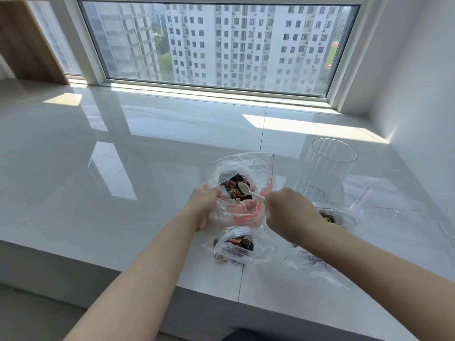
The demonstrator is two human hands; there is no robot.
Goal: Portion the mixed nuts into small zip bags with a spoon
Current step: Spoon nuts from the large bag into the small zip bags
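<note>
The left hand pinches the large nut bag open so the right hand's grip can dip the white plastic spoon inside.

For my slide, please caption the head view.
Left hand holds the nut bag open; right hand dips a spoon.

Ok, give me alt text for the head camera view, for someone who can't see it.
A left hand holds open a clear plastic zip bag of mixed nuts while the right hand dips a small white plastic spoon into it. Smaller filled zip bags and a ribbed clear glass sit on the glossy white counter.
</note>
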